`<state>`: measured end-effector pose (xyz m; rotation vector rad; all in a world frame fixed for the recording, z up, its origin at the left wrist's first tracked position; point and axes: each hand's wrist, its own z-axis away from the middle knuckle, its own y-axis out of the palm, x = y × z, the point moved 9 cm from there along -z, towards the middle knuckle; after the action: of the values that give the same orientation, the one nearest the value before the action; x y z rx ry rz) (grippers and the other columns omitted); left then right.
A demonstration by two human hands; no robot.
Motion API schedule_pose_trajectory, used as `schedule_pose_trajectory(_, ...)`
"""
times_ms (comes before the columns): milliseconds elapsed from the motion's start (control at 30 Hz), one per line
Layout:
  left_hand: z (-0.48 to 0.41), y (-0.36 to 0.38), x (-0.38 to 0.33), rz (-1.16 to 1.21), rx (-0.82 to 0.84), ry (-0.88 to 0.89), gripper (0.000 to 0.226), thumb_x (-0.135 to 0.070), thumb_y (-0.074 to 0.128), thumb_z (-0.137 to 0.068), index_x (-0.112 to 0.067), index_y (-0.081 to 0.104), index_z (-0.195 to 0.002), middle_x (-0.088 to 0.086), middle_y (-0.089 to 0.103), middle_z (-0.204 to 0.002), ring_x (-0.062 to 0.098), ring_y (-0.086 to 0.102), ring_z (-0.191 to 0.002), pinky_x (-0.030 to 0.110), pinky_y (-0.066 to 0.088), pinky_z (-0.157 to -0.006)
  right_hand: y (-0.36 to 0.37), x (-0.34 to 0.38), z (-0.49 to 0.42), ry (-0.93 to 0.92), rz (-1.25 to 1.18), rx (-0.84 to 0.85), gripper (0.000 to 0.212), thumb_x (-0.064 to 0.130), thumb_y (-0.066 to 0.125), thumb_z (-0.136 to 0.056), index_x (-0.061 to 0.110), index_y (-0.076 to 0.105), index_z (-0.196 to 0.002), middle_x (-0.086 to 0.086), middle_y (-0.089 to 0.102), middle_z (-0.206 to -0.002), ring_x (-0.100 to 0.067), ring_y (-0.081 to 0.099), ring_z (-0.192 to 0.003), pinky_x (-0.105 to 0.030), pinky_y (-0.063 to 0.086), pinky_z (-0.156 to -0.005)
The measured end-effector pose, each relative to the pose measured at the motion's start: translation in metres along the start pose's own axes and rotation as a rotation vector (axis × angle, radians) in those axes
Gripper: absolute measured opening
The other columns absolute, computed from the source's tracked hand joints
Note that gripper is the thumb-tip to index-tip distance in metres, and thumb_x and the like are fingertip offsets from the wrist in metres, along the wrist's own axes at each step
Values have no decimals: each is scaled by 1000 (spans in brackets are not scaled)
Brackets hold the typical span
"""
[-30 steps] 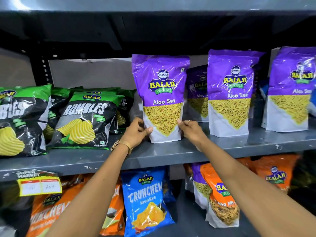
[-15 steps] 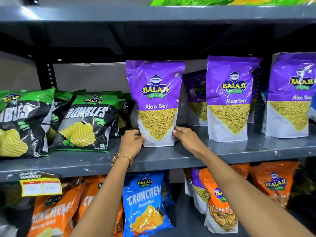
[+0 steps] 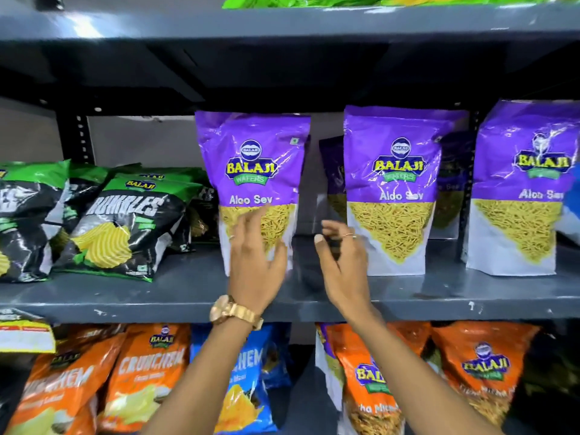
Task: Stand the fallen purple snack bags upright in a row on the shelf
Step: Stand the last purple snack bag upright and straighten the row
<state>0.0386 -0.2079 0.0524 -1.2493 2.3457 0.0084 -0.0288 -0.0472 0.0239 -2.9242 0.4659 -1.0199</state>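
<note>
Three purple Aloo Sev bags stand upright in a row on the grey middle shelf (image 3: pixel 175 296): a left bag (image 3: pixel 251 158), a middle bag (image 3: pixel 392 171) and a right bag (image 3: pixel 527 183). Another purple bag (image 3: pixel 332 171) stands further back, between the left and middle ones. My left hand (image 3: pixel 254 265), fingers spread, hovers in front of the left bag's lower part and hides its base. My right hand (image 3: pixel 342 262) is open in the gap between the left and middle bags, holding nothing.
Green-and-black Rumbles chip bags (image 3: pixel 122 224) lean at the shelf's left. Orange bags (image 3: pixel 147 372) and a blue Crunchem bag (image 3: pixel 248 381) fill the shelf below. Another shelf board (image 3: pixel 282 23) runs overhead. A yellow price tag (image 3: pixel 25 334) hangs at the left edge.
Both hands have let go of the left purple bag's base and pulled back, fingers spread. The bag stays upright. The camera has moved closer.
</note>
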Motion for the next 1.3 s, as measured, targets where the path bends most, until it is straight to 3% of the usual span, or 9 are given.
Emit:
schedule_pose_trajectory(167, 22, 119, -50, 204, 436, -268, 66, -26, 59, -88, -8, 30, -144, 12, 39, -150, 25, 40, -137, 39, 32, -115, -118, -30, -17, -16, 169, -376, 52, 29, 61, -78, 6, 52, -125, -16, 52, -127, -31, 43, -120, -41, 30, -104)
schedule_pose_trajectory(300, 31, 157, -61, 245, 440, -423, 44, -32, 55, -90, -3, 46, -121, 20, 54, -129, 33, 48, -124, 37, 38, -97, -132, -95, -37, 382, -21, -141, 81, 35, 69, -77, 5, 31, -143, -17, 31, -153, -31, 30, -141, -44, 23, -117)
schedule_pose_trajectory(433, 39, 173, -69, 157, 389, -431, 60, -36, 53, -90, -3, 35, -137, 17, 48, -136, 30, 44, -129, 37, 37, -105, -113, -112, -37, 477, -293, 92, 31, 20, 64, -83, 31, 46, -106, 14, 62, -111, -3, 59, -101, -23, 45, -88)
schedule_pose_trajectory(533, 41, 174, -69, 70, 353, -411, 71, -34, 53, -91, 0, 24, -145, 21, 42, -142, 32, 40, -133, 39, 34, -110, -109, -112, -37, 422, -360, 136, 31, 15, 66, -81, 32, 47, -98, 23, 61, -99, 16, 60, -85, -8, 47, -72)
schedule_pose_trajectory(700, 40, 171, -66, 17, 289, -408, 72, -32, 53, -91, -2, 20, -147, 19, 34, -152, 31, 32, -140, 39, 29, -114, -102, -110, -35, 447, -317, 244, 71, 28, 72, -76, 18, 34, -135, 16, 58, -110, -4, 57, -101, -25, 41, -86)
schedule_pose_trajectory(867, 44, 167, -75, -49, 279, -423, 82, -39, 52, -91, -1, 9, -149, 22, 12, -159, 32, 10, -149, 43, 15, -121, -111, -107, -33, 437, -271, 226, 85, 31, 71, -76, 15, 25, -147, -1, 48, -143, -22, 47, -131, -25, 40, -94)
schedule_pose_trajectory(1000, 47, 169, -131, -141, 148, -106, 79, -39, 47, -92, -2, 7, -150, 16, 3, -161, 27, -1, -151, 33, 5, -121, -159, -87, -34, 200, -135, -8, 76, 22, 66, -83, 6, 29, -147, -10, 37, -154, -21, 34, -142, -34, 27, -118)
schedule_pose_trajectory(1133, 54, 225, -176, 79, 335, -55, 64, -27, 47, -94, -7, 22, -148, 11, 20, -159, 21, 15, -149, 18, 6, -115, -254, -72, -24, -75, 11, -485, 49, 16, 62, -80, 5, 53, -127, -12, 54, -130, -20, 41, -124, -41, 34, -109)
schedule_pose_trajectory(1300, 64, 294, -188, 269, 605, -390, 50, -25, 46, -93, -6, 39, -139, 15, 43, -147, 29, 37, -138, 34, 32, -107, -321, -138, -40, 290, -64, -596, 62, 20, 59, -87, 6, 37, -143, -19, 35, -150, -34, 29, -139, -28, 20, -110)
